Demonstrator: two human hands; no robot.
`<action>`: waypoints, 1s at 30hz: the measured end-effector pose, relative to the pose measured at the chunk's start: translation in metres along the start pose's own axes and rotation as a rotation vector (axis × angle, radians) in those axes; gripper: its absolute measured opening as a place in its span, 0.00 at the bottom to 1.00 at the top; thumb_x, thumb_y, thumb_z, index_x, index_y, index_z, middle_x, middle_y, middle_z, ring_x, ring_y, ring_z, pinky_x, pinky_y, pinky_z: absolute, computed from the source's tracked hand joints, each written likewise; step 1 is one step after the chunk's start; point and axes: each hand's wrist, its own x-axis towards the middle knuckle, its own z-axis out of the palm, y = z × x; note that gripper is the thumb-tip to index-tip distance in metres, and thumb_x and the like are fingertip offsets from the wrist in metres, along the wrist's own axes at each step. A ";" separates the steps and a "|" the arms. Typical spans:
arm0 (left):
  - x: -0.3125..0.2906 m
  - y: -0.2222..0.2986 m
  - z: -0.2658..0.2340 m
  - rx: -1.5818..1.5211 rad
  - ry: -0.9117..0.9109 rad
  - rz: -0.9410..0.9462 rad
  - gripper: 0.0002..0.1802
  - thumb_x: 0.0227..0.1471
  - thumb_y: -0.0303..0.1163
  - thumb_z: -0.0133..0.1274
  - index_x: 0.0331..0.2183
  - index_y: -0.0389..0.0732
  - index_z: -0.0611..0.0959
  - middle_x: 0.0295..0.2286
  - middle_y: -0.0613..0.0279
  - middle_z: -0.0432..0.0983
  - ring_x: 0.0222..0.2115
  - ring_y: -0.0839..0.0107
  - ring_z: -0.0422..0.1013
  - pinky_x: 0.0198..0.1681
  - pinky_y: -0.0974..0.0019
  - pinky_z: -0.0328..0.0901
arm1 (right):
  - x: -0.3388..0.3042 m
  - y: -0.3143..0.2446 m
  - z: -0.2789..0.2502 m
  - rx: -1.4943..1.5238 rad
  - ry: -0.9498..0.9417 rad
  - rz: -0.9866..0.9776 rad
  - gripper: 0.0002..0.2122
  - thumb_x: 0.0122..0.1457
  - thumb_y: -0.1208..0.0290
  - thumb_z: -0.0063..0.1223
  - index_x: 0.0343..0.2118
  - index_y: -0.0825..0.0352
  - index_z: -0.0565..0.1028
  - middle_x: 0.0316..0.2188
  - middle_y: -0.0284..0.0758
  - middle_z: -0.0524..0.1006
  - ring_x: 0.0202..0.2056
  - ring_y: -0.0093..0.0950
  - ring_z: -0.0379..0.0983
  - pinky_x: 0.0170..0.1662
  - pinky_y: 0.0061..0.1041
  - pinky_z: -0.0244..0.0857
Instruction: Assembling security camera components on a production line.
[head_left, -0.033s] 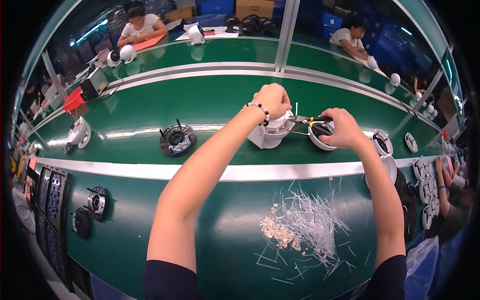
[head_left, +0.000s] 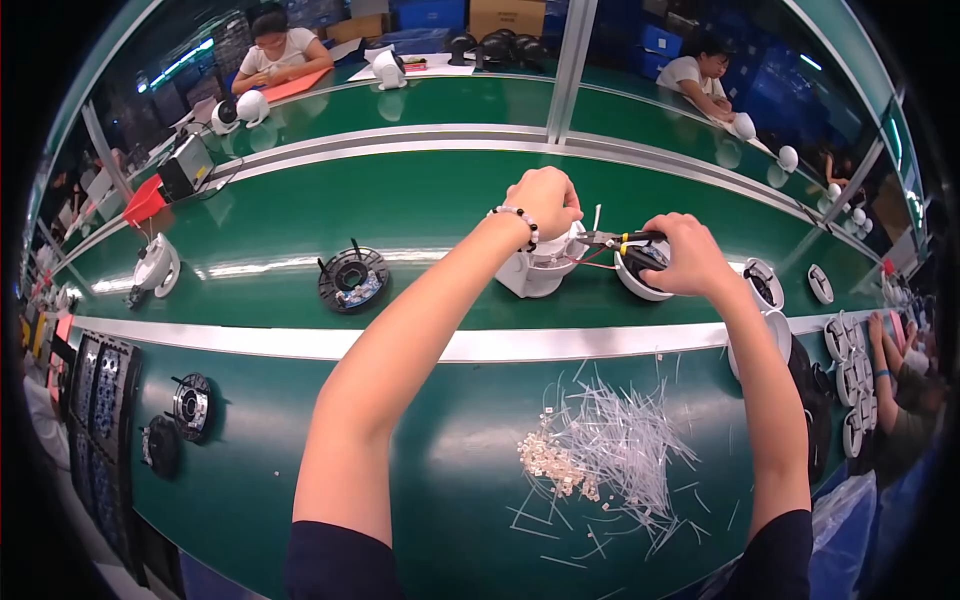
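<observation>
A white plastic housing (head_left: 530,277) stands on the green bench ahead of me. My left hand (head_left: 543,205), with a beaded bracelet at its wrist, rests at its top. Its fingers curl downward, and what they grip is hidden. In my right hand (head_left: 688,258) is a pair of cutting pliers (head_left: 632,238) with black and yellow handles. Their jaws point left, at the housing's right upper edge, beside an upright thin white strip (head_left: 597,217). A reddish wire (head_left: 600,266) runs from the housing toward a white round shell (head_left: 640,288) with dark parts inside, below my right hand.
Loose clear strips (head_left: 630,450) and small cream pieces (head_left: 555,465) lie in a heap near me. A black ring-shaped part (head_left: 354,280) sits left of my arm. White shells (head_left: 765,285) stand at right, a black tray (head_left: 100,385) at far left. Co-workers sit beyond the metal frame (head_left: 570,80).
</observation>
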 end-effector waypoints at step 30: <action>-0.020 0.055 0.003 -0.369 0.391 0.150 0.06 0.42 0.29 0.51 0.23 0.36 0.78 0.23 0.59 0.76 0.24 0.68 0.73 0.30 0.71 0.66 | -0.024 0.006 -0.034 -0.261 0.136 0.251 0.12 0.32 0.68 0.55 0.23 0.65 0.76 0.20 0.41 0.73 0.27 0.38 0.71 0.33 0.31 0.66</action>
